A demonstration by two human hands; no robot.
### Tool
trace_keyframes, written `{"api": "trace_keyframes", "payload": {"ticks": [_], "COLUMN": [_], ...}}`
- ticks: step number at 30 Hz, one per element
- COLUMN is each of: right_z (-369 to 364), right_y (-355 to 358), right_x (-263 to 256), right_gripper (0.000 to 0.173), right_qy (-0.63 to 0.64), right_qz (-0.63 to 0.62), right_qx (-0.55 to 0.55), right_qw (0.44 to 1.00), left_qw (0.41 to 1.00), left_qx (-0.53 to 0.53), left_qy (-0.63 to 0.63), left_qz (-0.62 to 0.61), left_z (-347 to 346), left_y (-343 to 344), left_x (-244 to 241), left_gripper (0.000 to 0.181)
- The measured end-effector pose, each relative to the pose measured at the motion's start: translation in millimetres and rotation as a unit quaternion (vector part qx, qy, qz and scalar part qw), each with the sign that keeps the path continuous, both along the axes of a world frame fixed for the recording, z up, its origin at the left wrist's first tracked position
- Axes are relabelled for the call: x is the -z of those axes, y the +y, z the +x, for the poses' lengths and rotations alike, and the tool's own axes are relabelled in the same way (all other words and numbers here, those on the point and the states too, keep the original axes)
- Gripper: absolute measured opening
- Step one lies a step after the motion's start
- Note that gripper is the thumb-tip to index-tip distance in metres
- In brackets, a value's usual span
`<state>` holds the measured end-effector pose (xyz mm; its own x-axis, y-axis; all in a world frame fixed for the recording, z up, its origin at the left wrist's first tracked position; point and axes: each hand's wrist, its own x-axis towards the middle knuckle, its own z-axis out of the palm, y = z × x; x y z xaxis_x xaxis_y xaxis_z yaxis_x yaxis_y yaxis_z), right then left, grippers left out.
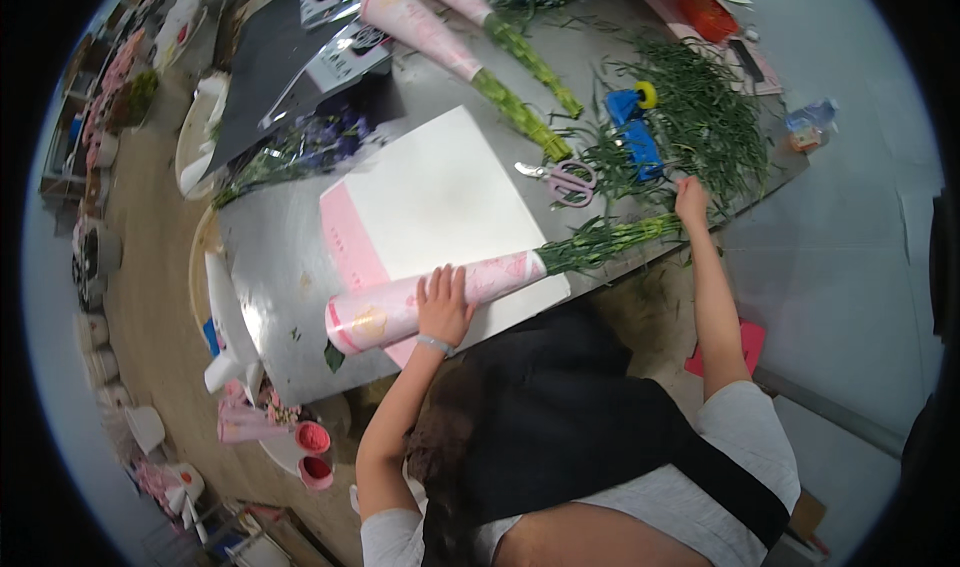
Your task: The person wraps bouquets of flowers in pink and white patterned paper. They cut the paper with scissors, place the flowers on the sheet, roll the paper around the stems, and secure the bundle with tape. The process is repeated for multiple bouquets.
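My left hand (446, 312) lies over a flower bouquet rolled in pink printed paper (375, 318), its fingers across the sleeve and thumb at the side. Green stems (607, 243) stick out of the narrow end towards the right. Just beyond the stem ends is my right hand (691, 201), fingers curled in; whatever may be between them is too small to tell. It is close to the lower end of a blue tape dispenser (637, 136) with a yellow wheel. Under the bouquet are large white sheets (450, 192) with a pink sheet edge (351, 233).
Pruning scissors with mauve handles (570, 183) lie beside two wrapped bouquets (431, 27) on the metal table (277, 297). Cut leaves (705, 117) are heaped at the right. A plastic bottle (811, 124) is past the table's right edge. Flower buckets (146, 428) line the left floor.
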<state>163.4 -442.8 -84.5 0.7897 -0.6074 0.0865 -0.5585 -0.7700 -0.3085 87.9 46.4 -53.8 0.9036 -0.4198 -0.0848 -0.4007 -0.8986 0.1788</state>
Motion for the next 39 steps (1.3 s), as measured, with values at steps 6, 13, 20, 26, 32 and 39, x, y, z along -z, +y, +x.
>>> {"api": "trace_keyframes", "payload": {"ticks": [6,13,20,26,32,39], "right_z": [7,14,32,60,42,-21], "right_y": [-8,283,462,433,251,250], "right_x": [56,-31,-55,-47,31,-10], "right_gripper": [0.026,0.015,0.043,0.064,0.052,0.049], "right_qy": [0.133,0.192,0.246,0.438,0.342,0.191], "right_qz": [0.028,0.533,0.219,0.045,0.281,0.118], "right_qx": [0.031,-0.32,-0.697,-0.629,-0.645,-0.584], "right_qw": [0.99,0.759,0.636,0.641,0.623,0.78], "left_qw": [0.999,0.995,0.99,0.992,0.991,0.915], "left_qx": [-0.008,-0.048,-0.071,-0.074,-0.072,-0.026], "left_qy": [-0.008,-0.058,0.097,-0.041,-0.043,0.1], "left_qz": [-0.044,-0.067,-0.08,-0.091,-0.105,-0.391], "left_z": [-2,-10,-5,-16,-8,-24], "left_y": [-6,-10,-17,-12,-16,-23], "left_x": [-2,11,27,13,17,-5], "left_gripper": [0.065,0.062,0.059,0.062,0.069,0.032]}}
